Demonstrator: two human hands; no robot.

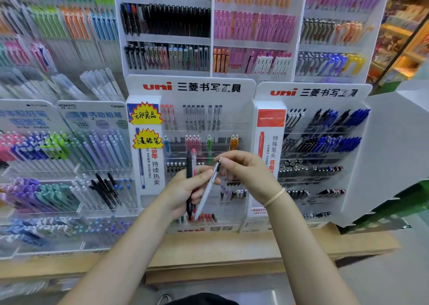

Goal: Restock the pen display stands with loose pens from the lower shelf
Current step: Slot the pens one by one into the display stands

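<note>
Holding white pen [207,193] | both hands | stand [192,87] reads "uni"

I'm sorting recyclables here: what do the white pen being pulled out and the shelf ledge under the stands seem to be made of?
White pen: looks like matte plastic, a smooth even barrel without glare; its clip shines silver, probably metal. Shelf ledge: tan and flat with faint grain, likely wood or wood-look laminate; blur leaves it open.

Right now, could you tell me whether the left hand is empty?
No, the left hand grips a black pen and a pink pen, while the right hand pinches a white pen.
</note>
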